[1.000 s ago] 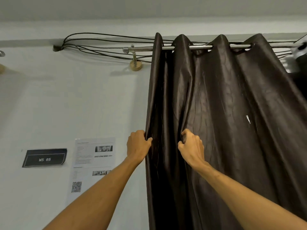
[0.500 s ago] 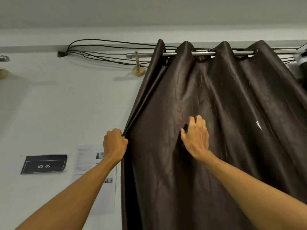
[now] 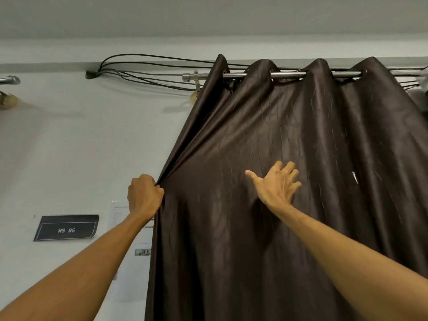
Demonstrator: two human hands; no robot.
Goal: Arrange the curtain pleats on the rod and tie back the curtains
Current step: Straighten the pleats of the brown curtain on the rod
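The dark brown curtain [image 3: 301,239] hangs on a metal rod [image 3: 289,74] that runs level, left to right, high on the wall [image 3: 76,147] just under the ceiling. The rod threads through the fabric near its top, and the cloth rises over it in four rounded humps. The curtain's long axis is vertical, with folds running from the rod downward and out of view at the bottom.

Its left edge does not drop straight. From the first hump it slants down and to the left, taut, to the left hand [image 3: 144,195]. That hand is a closed fist gripping the edge, with the cloth bunched into tight creases at the knuckles. Below the fist the edge falls nearly straight.

The right hand [image 3: 276,185] lies flat on the face of the curtain, well to the right of the left. Its fingers are straight and spread, pointing up and slightly right, and its thumb sticks out to the left. It holds nothing, only presses the cloth. A small white mark [image 3: 355,177] shows on the fabric to its right.

Black cables [image 3: 143,70] loop along the wall from the left and pass behind the curtain top. A bracket [image 3: 196,88] holds the rod's left end. Lower on the wall a dark sign [image 3: 66,228] reads "WS 05", and beside it a printed sheet [image 3: 128,262] is partly covered by the left forearm and the curtain edge.
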